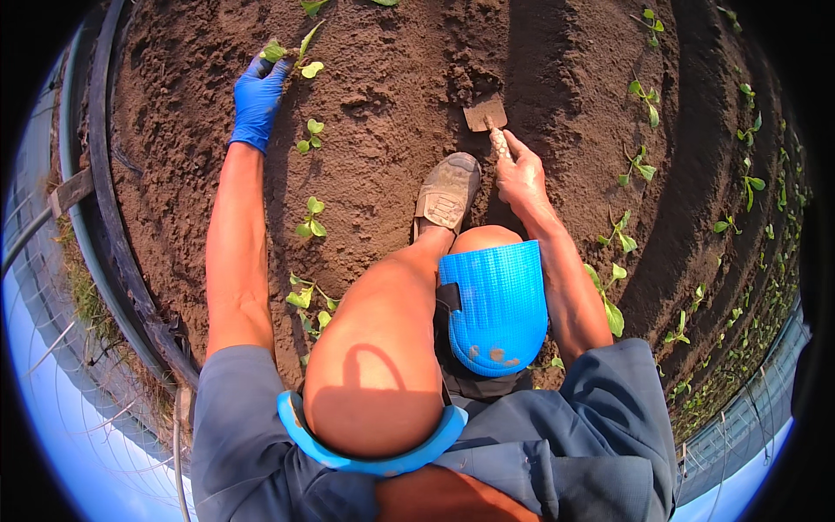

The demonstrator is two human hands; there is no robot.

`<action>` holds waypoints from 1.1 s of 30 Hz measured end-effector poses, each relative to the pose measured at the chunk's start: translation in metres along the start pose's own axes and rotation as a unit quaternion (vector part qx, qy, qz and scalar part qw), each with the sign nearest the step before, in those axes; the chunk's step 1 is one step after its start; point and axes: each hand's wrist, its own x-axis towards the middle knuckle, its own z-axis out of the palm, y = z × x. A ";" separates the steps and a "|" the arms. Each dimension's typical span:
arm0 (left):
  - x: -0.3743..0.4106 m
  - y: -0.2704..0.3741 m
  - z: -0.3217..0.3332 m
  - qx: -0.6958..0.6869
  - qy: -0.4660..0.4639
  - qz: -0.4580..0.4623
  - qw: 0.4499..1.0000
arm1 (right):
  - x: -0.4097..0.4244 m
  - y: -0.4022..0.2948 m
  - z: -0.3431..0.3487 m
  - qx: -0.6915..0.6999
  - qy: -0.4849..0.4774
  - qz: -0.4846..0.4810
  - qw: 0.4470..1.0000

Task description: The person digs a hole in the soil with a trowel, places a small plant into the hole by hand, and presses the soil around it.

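My left hand (258, 101), in a blue disposable glove, is at the upper left with thumb and fingers closed about a small leafy seedling (273, 51). Its fingertips are partly hidden by shadow and leaves. Just right of the thumb, more green leaves (312, 68) show against the soil; whether they belong to the same plant I cannot tell. Bare, my right hand (524, 173) grips the handle of a small hand trowel (486, 114). The trowel's square, soil-covered blade points away from me and rests at a patch of loosened soil (473, 81).
Seedlings stand in a row (310, 222) on the left and in several rows (642, 169) on the right. My shoe (450, 189) is planted between the hands, beside a knee with a blue foam pad (499, 307). A dark bed edging (107, 163) bounds the soil at left.
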 end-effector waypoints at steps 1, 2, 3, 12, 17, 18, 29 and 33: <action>0.000 0.003 0.002 0.024 0.001 0.024 0.999 | -0.001 0.001 -0.003 0.007 0.001 -0.003 1.000; 0.003 0.006 0.006 0.014 0.006 0.021 1.000 | -0.004 0.001 -0.009 0.016 0.002 -0.004 1.000; -0.003 0.012 0.008 0.009 0.008 0.012 1.000 | -0.011 0.001 -0.010 0.021 -0.007 0.006 1.000; 0.006 0.024 0.006 0.124 0.044 -0.043 0.990 | -0.048 -0.061 -0.028 0.102 -0.093 -0.071 0.988; 0.006 0.032 0.020 0.110 0.053 -0.054 0.991 | -0.057 -0.104 -0.013 0.054 -0.130 -0.192 0.971; 0.009 0.033 0.020 0.120 0.055 -0.055 0.990 | -0.060 -0.116 -0.008 0.052 -0.154 -0.174 0.971; 0.011 0.034 0.019 0.082 0.044 -0.071 0.993 | -0.035 -0.183 0.040 0.179 -0.402 0.113 0.891; 0.014 0.028 0.012 0.094 0.047 -0.080 0.991 | -0.036 -0.181 0.047 0.170 -0.405 0.106 0.892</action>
